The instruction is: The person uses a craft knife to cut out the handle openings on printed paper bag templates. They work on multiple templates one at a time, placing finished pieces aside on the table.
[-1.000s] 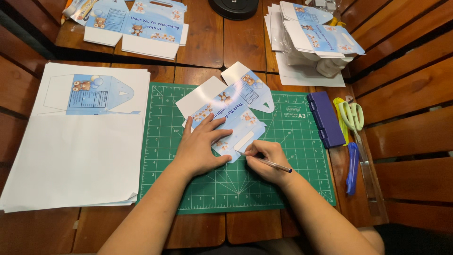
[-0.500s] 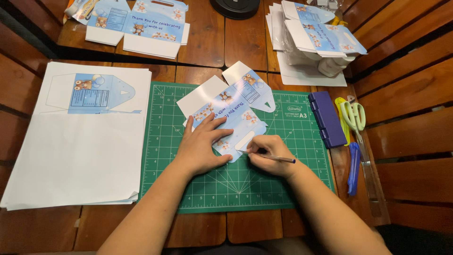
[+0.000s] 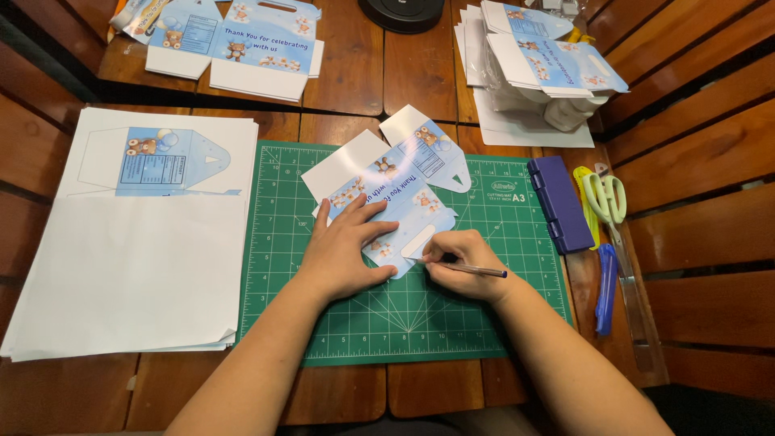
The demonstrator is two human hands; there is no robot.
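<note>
A cut-out paper box template (image 3: 400,182), light blue with bear pictures and white flaps, lies on the green cutting mat (image 3: 484,323). My left hand (image 3: 347,246) presses flat on the template's lower left part, fingers spread. My right hand (image 3: 464,262) grips a thin pen-like tool (image 3: 476,270), its tip at the template's lower edge beside a white flap. The tool's shaft points right across the mat.
A stack of white sheets (image 3: 137,266) with a printed template lies left of the mat. A blue case (image 3: 559,203), green-handled scissors (image 3: 605,198), a blue knife (image 3: 605,287) and a metal ruler (image 3: 634,299) sit at the right. More cut templates (image 3: 234,44) and folded boxes (image 3: 549,60) lie at the back.
My right hand with the tool has shifted slightly along the template's lower edge. My left hand keeps pressing on the template.
</note>
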